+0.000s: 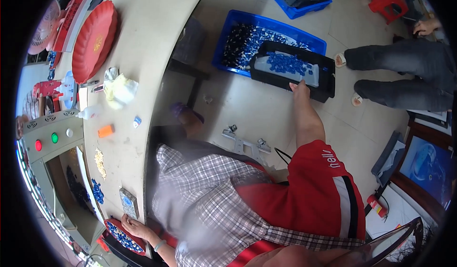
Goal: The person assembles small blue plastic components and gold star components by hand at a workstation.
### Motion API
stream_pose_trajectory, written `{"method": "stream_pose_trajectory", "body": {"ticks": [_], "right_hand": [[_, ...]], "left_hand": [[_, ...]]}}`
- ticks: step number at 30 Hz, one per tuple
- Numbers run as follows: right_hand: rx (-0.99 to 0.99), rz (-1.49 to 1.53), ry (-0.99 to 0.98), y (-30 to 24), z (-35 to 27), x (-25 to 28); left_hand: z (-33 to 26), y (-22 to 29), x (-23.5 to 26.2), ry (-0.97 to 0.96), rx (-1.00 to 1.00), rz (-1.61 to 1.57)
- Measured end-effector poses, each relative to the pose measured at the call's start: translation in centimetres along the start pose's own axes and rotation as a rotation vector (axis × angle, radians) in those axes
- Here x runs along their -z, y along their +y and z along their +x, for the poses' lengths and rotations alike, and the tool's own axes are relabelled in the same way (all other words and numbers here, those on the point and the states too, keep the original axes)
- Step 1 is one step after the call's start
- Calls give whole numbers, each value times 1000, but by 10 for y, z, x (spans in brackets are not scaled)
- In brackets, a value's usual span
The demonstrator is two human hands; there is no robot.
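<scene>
My right hand (301, 88) reaches down to the floor and grips the near rim of a black tray (328, 79). The tray holds a white sheet with small blue parts (285, 63) and rests tilted on a blue crate (223, 45) filled with dark and blue parts. My left hand (135, 227) is at the table's near edge, fingers closed on the rim of a small red tray (110, 225) with several blue pieces in it. A small grey block (128, 202) lies just beyond that hand.
On the beige table (152, 33) are a red round plate (95, 38), crumpled cloth (119, 90), an orange block (106, 130) and loose blue pieces (97, 191). A machine with red and green buttons (46, 141) stands left. Another person's legs (400, 71) and a red stool (388, 0) are at right.
</scene>
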State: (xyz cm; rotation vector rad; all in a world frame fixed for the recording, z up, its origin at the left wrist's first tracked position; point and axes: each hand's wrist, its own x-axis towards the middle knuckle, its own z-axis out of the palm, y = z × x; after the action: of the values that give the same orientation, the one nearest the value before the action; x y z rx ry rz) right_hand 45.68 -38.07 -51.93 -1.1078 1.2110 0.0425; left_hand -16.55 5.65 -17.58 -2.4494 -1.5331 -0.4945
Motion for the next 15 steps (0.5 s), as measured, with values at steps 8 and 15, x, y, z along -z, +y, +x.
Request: {"method": "stream_pose_trajectory", "body": {"ticks": [8,15], "right_hand": [[-67,57,-26,19,39,2],[-213,46,-28,42,28,4]], "left_hand": [[-2,-19,-2,29,-25,50],[-7,-16,-2,38,7,7]]}}
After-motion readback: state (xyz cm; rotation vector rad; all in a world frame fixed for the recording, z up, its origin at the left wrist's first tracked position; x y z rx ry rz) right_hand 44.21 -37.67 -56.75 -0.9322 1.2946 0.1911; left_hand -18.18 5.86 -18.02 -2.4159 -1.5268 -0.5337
